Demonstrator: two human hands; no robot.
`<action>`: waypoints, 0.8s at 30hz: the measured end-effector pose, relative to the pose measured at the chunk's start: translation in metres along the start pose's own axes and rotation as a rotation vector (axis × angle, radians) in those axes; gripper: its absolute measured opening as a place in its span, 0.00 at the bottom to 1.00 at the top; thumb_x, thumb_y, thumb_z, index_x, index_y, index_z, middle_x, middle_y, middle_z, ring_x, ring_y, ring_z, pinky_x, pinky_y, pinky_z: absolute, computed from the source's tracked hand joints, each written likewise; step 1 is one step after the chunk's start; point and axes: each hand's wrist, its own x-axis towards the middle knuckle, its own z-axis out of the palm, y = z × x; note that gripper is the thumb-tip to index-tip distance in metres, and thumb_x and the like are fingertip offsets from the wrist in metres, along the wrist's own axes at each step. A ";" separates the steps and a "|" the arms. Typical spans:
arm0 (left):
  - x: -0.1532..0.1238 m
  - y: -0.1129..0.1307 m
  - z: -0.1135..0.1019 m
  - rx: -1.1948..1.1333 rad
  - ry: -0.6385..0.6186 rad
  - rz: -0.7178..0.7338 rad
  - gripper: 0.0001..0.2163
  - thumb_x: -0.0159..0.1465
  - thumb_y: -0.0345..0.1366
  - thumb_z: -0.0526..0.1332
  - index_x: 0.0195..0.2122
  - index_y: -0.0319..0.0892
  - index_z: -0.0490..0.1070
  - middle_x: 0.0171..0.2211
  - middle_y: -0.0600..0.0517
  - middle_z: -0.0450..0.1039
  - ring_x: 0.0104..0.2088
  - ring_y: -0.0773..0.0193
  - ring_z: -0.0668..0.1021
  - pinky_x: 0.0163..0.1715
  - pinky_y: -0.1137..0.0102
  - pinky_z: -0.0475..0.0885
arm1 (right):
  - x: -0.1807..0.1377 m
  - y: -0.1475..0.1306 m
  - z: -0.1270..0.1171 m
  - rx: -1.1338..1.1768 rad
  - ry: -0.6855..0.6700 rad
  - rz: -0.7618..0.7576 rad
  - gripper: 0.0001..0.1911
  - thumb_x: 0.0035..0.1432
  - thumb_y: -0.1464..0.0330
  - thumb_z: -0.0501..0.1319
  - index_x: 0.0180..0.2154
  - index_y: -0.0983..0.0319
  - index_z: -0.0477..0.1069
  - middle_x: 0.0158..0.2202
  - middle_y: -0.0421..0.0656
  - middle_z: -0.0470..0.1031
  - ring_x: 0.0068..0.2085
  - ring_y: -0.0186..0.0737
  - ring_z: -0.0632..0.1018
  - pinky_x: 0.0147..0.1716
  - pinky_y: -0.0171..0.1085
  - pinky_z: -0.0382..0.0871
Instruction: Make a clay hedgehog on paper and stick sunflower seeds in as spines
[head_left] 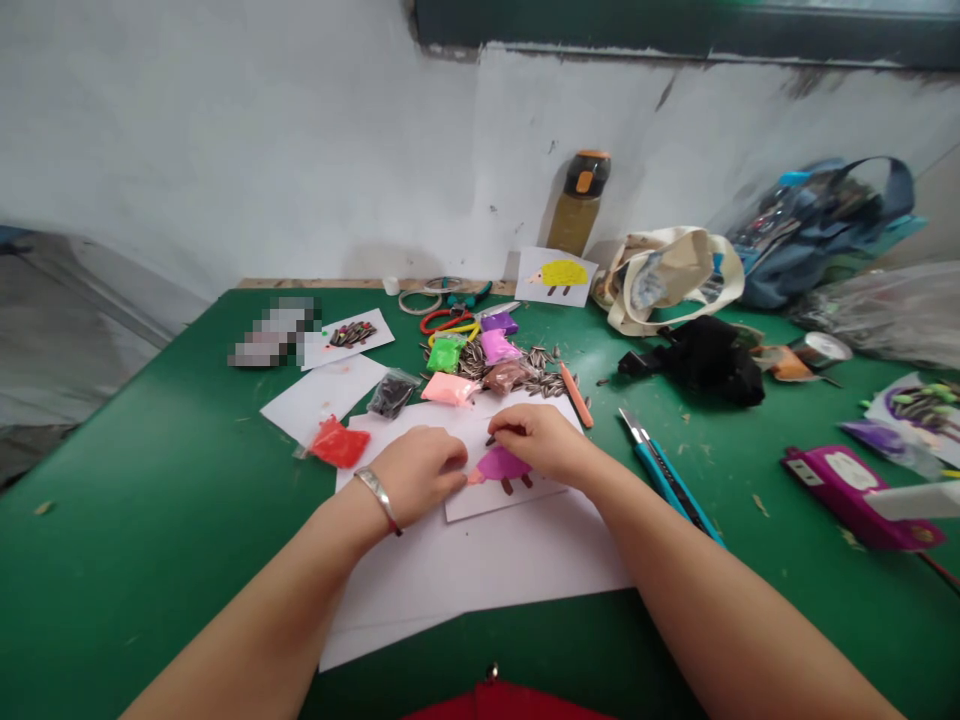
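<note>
Red garment (517,703) nearest; purple animal (501,463) points left; long axis sideways

Tally from where I stand: coloured packets (339,443), middle group, seven; cards (564,274) with coloured animals, two, one yellow, one pink; cutter knife (677,488), one; drinking bottle (575,220), one; tote bag (630,310), one; loose seeds (553,384), too many to count.

Green table (150,500) | on it: white paper (480,580) | seeds (551,384) | teal cutter (675,488)

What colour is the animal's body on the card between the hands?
The animal's body is pinkish purple, best seen in the head view.
</note>
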 end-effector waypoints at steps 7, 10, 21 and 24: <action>-0.002 0.009 0.007 0.078 0.011 -0.026 0.10 0.60 0.40 0.56 0.26 0.43 0.71 0.27 0.50 0.71 0.31 0.59 0.71 0.29 0.68 0.61 | 0.001 0.000 0.001 0.087 -0.067 0.069 0.11 0.56 0.72 0.51 0.33 0.60 0.73 0.30 0.39 0.77 0.14 0.29 0.70 0.12 0.30 0.61; 0.000 0.013 0.015 0.114 0.055 -0.028 0.11 0.62 0.40 0.53 0.27 0.42 0.70 0.28 0.49 0.71 0.32 0.59 0.71 0.30 0.67 0.62 | 0.003 0.001 0.001 0.034 -0.042 0.056 0.11 0.55 0.72 0.52 0.33 0.61 0.74 0.31 0.39 0.77 0.14 0.28 0.71 0.14 0.29 0.63; -0.001 0.018 0.019 0.169 0.075 -0.022 0.10 0.64 0.37 0.53 0.30 0.41 0.70 0.31 0.47 0.72 0.35 0.56 0.72 0.32 0.64 0.64 | 0.006 0.002 -0.002 -0.102 0.186 -0.064 0.11 0.53 0.74 0.55 0.33 0.59 0.76 0.35 0.41 0.78 0.37 0.38 0.76 0.38 0.36 0.67; -0.001 0.019 0.019 0.182 0.084 -0.024 0.10 0.64 0.37 0.53 0.29 0.41 0.69 0.31 0.48 0.72 0.35 0.56 0.72 0.31 0.65 0.64 | 0.008 0.006 -0.004 -0.101 0.224 -0.046 0.11 0.53 0.74 0.55 0.33 0.60 0.76 0.35 0.41 0.78 0.38 0.39 0.75 0.38 0.36 0.66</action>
